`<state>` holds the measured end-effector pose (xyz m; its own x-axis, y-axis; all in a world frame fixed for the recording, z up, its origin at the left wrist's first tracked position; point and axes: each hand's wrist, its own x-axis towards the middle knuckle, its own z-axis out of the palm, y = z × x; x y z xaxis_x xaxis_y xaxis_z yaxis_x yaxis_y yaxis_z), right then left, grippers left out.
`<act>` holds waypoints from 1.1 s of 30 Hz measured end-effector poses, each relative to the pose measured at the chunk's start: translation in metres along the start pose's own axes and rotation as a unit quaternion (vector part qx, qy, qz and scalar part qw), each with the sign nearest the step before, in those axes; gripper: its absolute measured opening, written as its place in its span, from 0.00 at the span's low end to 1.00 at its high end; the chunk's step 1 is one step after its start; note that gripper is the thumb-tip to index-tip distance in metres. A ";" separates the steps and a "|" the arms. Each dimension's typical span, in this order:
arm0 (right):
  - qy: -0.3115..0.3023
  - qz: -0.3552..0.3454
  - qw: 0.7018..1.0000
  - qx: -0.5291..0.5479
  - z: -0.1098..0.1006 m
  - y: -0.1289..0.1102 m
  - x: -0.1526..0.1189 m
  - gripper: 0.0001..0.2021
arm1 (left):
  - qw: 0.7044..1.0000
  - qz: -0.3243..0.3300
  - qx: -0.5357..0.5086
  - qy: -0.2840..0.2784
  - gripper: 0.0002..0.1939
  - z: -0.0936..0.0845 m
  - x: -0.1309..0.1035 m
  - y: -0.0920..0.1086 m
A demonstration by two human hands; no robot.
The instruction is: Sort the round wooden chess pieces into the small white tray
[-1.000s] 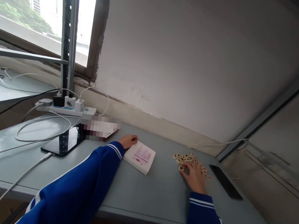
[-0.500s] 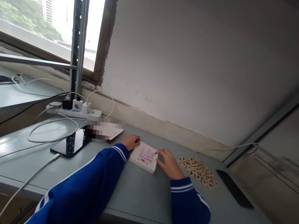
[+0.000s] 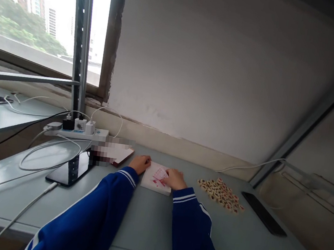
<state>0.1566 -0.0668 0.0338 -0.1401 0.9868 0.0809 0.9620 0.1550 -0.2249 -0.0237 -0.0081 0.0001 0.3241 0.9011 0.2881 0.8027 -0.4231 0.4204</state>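
Left hand [image 3: 139, 163] is resting, fingers curled, against the white square box with red print [image 3: 153, 179] on the grey table [image 3: 147, 225]; right hand [image 3: 174, 179] is lying flat on it, gripping nothing.

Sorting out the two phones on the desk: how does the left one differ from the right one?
The left phone is plugged into a white cable; no cable reaches the right phone. The left phone lies near the power strip, the right phone beside the tiles. Both are dark and lie flat on the desk.
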 end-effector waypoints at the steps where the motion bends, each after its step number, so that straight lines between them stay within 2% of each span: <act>1: 0.012 0.004 1.000 0.014 -0.004 0.003 0.000 0.13 | 1.000 -0.006 0.006 -0.001 0.11 -0.001 0.000 0.000; 4: 0.023 -0.008 0.991 0.130 -0.019 0.027 0.000 0.14 | 0.998 -0.028 0.042 0.032 0.11 -0.006 -0.002 -0.001; 6: -0.007 -0.021 0.980 0.200 -0.028 0.050 -0.003 0.15 | 0.995 -0.052 0.064 0.060 0.11 -0.008 -0.003 -0.003; 8: -0.060 -0.004 0.980 0.190 -0.032 0.072 -0.009 0.15 | 0.991 -0.076 0.073 0.078 0.11 -0.009 -0.004 -0.004; 10: -0.101 0.040 0.987 0.120 -0.032 0.084 -0.014 0.15 | 0.989 -0.090 0.074 0.090 0.11 -0.010 -0.005 -0.005; 12: -0.093 0.074 0.991 0.062 -0.029 0.086 -0.019 0.17 | 0.987 -0.094 0.072 0.104 0.12 -0.011 -0.005 -0.004; 15: 0.010 0.105 0.994 0.024 -0.025 0.076 -0.021 0.18 | 0.986 -0.096 0.068 0.120 0.13 -0.013 -0.006 -0.001; 17: 0.048 0.109 0.993 0.007 -0.023 0.069 -0.019 0.19 | 0.985 -0.097 0.067 0.130 0.13 -0.014 -0.007 0.001; 23: -0.032 0.027 0.999 0.020 -0.007 0.073 -0.013 0.28 | 0.986 -0.039 0.086 0.136 0.11 -0.011 -0.011 0.007; 25: -0.048 0.014 0.998 0.038 -0.003 0.080 -0.012 0.28 | 0.987 -0.024 0.091 0.129 0.12 -0.007 -0.013 0.011; 28: -0.047 0.009 0.997 0.063 -0.007 0.087 -0.012 0.20 | 0.992 -0.008 0.086 0.087 0.17 -0.001 -0.016 0.017; 31: 0.046 -0.004 0.992 0.119 -0.023 0.083 -0.013 0.17 | 0.998 -0.011 0.057 -0.015 0.26 0.004 -0.017 0.019; 33: 0.109 -0.049 0.974 0.191 -0.032 0.074 -0.015 0.19 | 0.997 0.010 0.017 -0.077 0.28 0.005 -0.017 0.021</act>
<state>0.2369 -0.0713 0.0472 -0.1335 0.9399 0.3142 0.7836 0.2942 -0.5471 -0.0103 -0.0318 -0.0004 0.4101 0.8979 0.1599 0.8114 -0.4393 0.3855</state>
